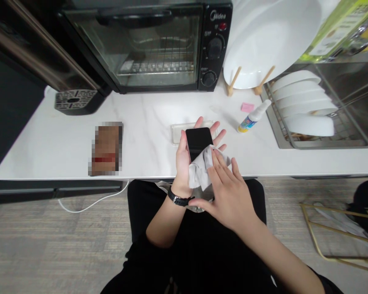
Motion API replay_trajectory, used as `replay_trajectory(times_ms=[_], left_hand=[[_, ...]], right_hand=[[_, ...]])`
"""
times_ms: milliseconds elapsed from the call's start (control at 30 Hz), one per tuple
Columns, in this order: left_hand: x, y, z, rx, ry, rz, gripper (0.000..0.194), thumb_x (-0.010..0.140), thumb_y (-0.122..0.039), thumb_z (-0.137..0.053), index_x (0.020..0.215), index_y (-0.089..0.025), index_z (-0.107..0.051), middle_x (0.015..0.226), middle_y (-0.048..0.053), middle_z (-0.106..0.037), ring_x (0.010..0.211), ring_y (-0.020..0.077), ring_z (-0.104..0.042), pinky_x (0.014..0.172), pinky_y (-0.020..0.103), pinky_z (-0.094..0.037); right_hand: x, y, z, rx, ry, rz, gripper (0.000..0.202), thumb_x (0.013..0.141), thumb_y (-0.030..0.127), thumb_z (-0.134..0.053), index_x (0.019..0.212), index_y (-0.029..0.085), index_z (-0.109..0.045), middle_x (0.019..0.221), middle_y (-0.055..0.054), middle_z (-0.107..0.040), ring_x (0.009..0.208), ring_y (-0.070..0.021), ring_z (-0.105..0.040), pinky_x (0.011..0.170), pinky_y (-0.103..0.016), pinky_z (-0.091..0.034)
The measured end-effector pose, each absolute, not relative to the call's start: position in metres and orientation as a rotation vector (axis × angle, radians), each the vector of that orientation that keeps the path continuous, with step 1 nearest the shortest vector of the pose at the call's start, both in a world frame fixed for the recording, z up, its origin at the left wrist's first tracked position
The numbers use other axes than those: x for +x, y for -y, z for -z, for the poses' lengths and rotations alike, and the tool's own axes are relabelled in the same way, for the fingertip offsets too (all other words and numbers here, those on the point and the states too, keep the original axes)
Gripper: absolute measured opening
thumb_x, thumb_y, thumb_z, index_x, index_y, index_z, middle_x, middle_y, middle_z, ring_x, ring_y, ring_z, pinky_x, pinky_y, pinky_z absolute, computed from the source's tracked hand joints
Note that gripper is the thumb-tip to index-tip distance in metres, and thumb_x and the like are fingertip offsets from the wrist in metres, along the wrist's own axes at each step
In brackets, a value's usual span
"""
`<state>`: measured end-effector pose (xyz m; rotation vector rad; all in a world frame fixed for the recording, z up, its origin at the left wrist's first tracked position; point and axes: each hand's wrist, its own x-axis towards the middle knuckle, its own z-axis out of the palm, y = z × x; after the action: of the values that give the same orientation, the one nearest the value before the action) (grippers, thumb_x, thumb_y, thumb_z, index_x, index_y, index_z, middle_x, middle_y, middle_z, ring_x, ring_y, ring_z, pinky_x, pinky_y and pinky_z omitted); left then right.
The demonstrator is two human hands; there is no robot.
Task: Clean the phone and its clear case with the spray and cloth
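Observation:
My left hand [183,165], palm up, cradles a smartphone [198,141] with a dark screen, the thumb at one edge and the fingers behind the other. A grey-white wiping cloth [199,171] drapes over the phone's lower end. Pressed onto that cloth are the fingertips of my right hand [230,188], its thumb stretched toward the left wrist. The cloth hides the bottom of the screen. A clear phone case [176,134] lies on the counter just behind the left hand, partly covered by it. To the right, a white spray bottle [253,117] lies or leans beside a small pink piece [247,107].
A black toaster oven [129,87] stands at the back. Left are a pixelated flat object [106,149] and a machine with a drip tray [76,100]. On the right, plates [270,45] stand in wooden holders, and bowls [309,124] sit in a sink rack [331,145].

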<state>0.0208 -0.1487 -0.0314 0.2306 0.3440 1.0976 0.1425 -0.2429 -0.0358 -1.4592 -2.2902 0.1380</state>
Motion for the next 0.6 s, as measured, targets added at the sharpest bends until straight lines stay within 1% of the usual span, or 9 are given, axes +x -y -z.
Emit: replay_trajectory(times_ms=[100,167,200,267,333,433,500,600], left_hand=[[0.023,0.148,0.033,0.214,-0.328,-1.067,0.066,0.112,-0.065,-0.026,0.175,-0.043,-0.024,0.176,0.001,-0.046,0.169,0.0295,-0.034,0.14,0.06,-0.02],[0.026,0.148,0.035,0.212,-0.321,-1.069,0.069,0.111,-0.066,-0.026,0.176,-0.041,-0.023,0.177,0.002,-0.045,0.171,0.0277,-0.029,0.141,0.057,-0.019],[0.027,0.148,0.036,0.217,-0.318,-1.082,0.071,0.111,-0.067,-0.025,0.176,-0.04,-0.024,0.176,0.002,-0.046,0.171,0.0274,-0.029,0.141,0.055,-0.02],[0.028,0.151,0.035,0.242,-0.307,-1.105,0.072,0.11,-0.069,-0.026,0.176,-0.039,-0.025,0.175,0.004,-0.048,0.17,0.0284,-0.033,0.141,0.054,-0.021],[0.026,0.154,0.032,0.273,-0.307,-1.111,0.07,0.111,-0.067,-0.025,0.175,-0.04,-0.025,0.175,0.005,-0.048,0.167,0.0289,-0.039,0.14,0.053,-0.023],[0.022,0.154,0.028,0.255,-0.352,-1.105,0.066,0.113,-0.063,-0.021,0.175,-0.041,-0.025,0.174,0.005,-0.049,0.163,0.0285,-0.046,0.139,0.052,-0.026],[0.021,0.15,0.028,0.2,-0.364,-1.11,0.066,0.113,-0.065,-0.018,0.174,-0.042,-0.027,0.174,0.005,-0.049,0.163,0.0302,-0.045,0.138,0.056,-0.027],[0.02,0.146,0.032,0.176,-0.339,-1.11,0.065,0.112,-0.067,-0.019,0.172,-0.043,-0.031,0.175,0.004,-0.047,0.165,0.0326,-0.042,0.137,0.062,-0.024]], right_hand=[[0.141,0.21,0.032,-1.465,2.26,-0.161,0.098,0.101,0.085,-0.041,0.149,0.001,-0.057,0.171,-0.032,-0.043,0.165,-0.0422,-0.04,0.132,-0.07,-0.034],[0.138,0.192,0.028,-1.431,2.256,-0.181,0.098,0.1,0.085,-0.043,0.147,0.0,-0.059,0.172,-0.032,-0.042,0.166,-0.0422,-0.038,0.135,-0.071,-0.027],[0.136,0.186,0.027,-1.409,2.263,-0.191,0.099,0.099,0.085,-0.045,0.148,0.0,-0.059,0.173,-0.032,-0.041,0.166,-0.0418,-0.036,0.137,-0.07,-0.025],[0.132,0.184,0.024,-1.357,2.304,-0.209,0.102,0.098,0.086,-0.049,0.152,0.001,-0.056,0.175,-0.029,-0.039,0.167,-0.0402,-0.036,0.138,-0.067,-0.023],[0.129,0.195,0.021,-1.307,2.369,-0.22,0.104,0.096,0.086,-0.051,0.156,0.001,-0.052,0.176,-0.026,-0.038,0.167,-0.0381,-0.036,0.139,-0.064,-0.024],[0.131,0.228,0.02,-1.251,2.445,-0.207,0.102,0.096,0.086,-0.053,0.154,0.001,-0.055,0.177,-0.024,-0.037,0.168,-0.0357,-0.036,0.14,-0.06,-0.025],[0.135,0.252,0.021,-1.264,2.465,-0.197,0.099,0.098,0.083,-0.053,0.157,0.003,-0.052,0.178,-0.021,-0.037,0.167,-0.0337,-0.037,0.139,-0.058,-0.028],[0.143,0.27,0.026,-1.33,2.456,-0.174,0.099,0.099,0.08,-0.054,0.161,0.004,-0.046,0.176,-0.023,-0.039,0.166,-0.0348,-0.04,0.137,-0.06,-0.029]])
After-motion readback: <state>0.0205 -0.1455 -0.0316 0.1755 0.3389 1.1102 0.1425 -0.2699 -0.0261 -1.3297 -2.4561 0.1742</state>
